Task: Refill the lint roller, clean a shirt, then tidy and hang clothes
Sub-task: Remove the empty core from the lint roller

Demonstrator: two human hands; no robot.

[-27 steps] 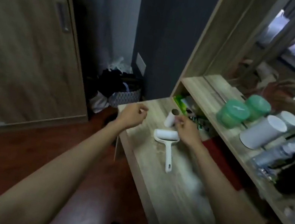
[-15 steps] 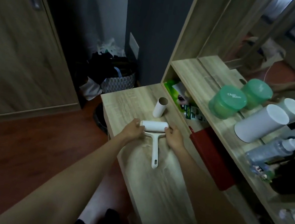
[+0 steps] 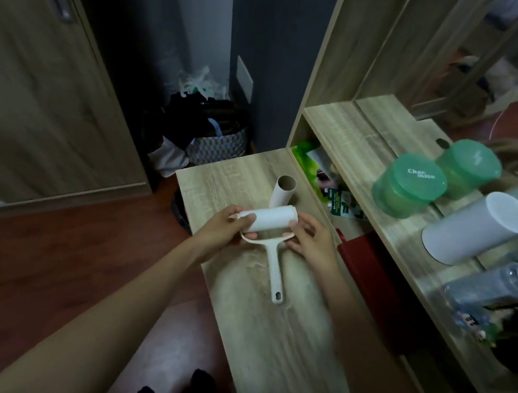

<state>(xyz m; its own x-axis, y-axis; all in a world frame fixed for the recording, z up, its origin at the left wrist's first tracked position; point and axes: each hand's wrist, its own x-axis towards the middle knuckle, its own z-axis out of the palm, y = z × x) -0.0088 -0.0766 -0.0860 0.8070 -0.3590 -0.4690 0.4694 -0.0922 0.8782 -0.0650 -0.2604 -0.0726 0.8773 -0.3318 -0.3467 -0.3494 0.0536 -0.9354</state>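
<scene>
White lettering on the lid of the near green tub point(image 3: 422, 176) on the shelf point(image 3: 348, 132): top line reads "Char", the second line under it is too blurred to make out. The green packets point(image 3: 341, 201) below the shelf carry small white print, too small to read.

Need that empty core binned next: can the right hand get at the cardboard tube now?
Probably yes: the cardboard tube stands upright and uncovered just past the lint roller, near the right hand, though that hand now holds the roller's end.
</scene>
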